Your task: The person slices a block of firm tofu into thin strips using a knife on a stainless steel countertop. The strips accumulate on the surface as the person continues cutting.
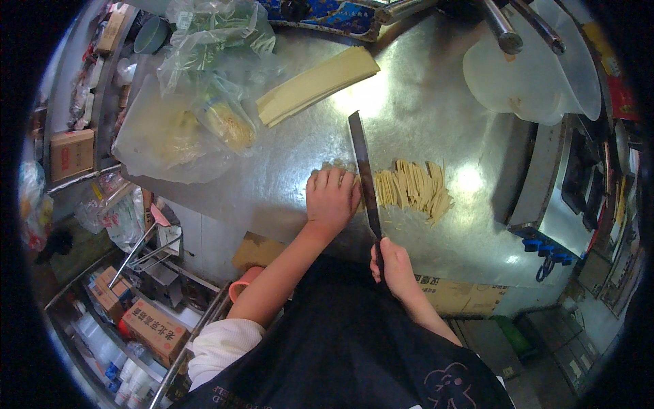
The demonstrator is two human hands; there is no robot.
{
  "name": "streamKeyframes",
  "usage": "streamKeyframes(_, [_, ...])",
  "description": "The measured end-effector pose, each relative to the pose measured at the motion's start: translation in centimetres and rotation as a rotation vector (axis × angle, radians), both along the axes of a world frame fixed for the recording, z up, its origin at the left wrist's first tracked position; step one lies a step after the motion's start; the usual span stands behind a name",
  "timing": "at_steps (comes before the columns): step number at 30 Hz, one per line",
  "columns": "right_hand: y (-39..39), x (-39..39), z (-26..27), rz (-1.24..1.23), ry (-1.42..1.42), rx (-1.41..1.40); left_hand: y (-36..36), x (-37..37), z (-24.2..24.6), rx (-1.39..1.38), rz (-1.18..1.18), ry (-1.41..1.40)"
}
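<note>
My right hand (396, 266) grips the handle of a long kitchen knife (366, 171), whose blade points away from me. Close to the left side of the blade, my left hand (332, 197) presses down with bent fingers. Slivers of pale yellow sheet show between that hand and the blade; the rest is hidden beneath the hand. On the blade's right lies a row of thin pale yellow strips (414, 186), perhaps tofu skin or dough. Farther up, a folded stack of matching pale yellow sheets (319, 84) rests on the steel worktop (286, 153).
Plastic bags with food (219, 117) lie at the left of the worktop. A blue-fronted appliance (327, 18) stands at the far edge. Translucent plastic containers (526, 76) and a steel appliance (552, 174) with blue knobs stand right. Cardboard boxes (153, 330) fill a lower-left shelf.
</note>
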State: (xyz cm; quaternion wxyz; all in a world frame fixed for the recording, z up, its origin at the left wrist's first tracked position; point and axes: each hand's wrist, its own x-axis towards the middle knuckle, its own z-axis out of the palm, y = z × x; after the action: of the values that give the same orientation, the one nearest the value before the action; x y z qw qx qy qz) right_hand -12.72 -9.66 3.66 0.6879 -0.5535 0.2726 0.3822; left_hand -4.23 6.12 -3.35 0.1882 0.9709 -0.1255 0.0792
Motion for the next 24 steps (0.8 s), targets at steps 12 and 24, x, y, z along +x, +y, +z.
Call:
streamKeyframes(12, [-0.5,1.2,-0.3,-0.049,0.145,0.056,0.2,0.1,0.1,0.011,-0.046,0.003])
streamKeyframes(24, [2.0,1.9,-2.5,-0.008,-0.051,-0.049,0.4,0.0,-0.3,0.056,-0.071,0.052])
